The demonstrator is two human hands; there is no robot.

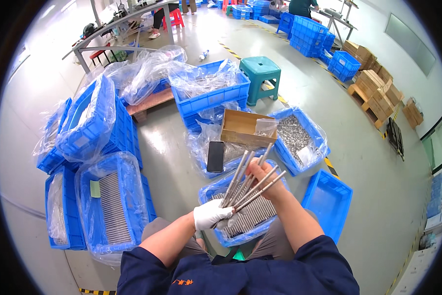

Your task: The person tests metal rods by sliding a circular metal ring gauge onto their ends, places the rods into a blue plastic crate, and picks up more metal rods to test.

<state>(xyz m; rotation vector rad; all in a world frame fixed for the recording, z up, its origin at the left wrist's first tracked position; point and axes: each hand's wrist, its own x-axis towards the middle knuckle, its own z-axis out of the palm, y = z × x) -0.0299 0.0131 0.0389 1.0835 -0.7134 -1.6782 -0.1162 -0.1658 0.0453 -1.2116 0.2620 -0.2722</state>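
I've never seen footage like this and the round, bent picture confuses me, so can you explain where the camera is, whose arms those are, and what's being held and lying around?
The camera sits on a person's head and looks down, so the arms coming in from the bottom are the wearer's own; the wide lens bends straight edges. The left hand in a white glove and the bare right hand together grip a fanned bundle of thin grey metal rods. Below them is a plastic-lined blue crate of more rods. On the grey floor lie other blue plastic crates, one of small metal parts, an empty blue tray, a brown cardboard box, a black phone and a teal stool.
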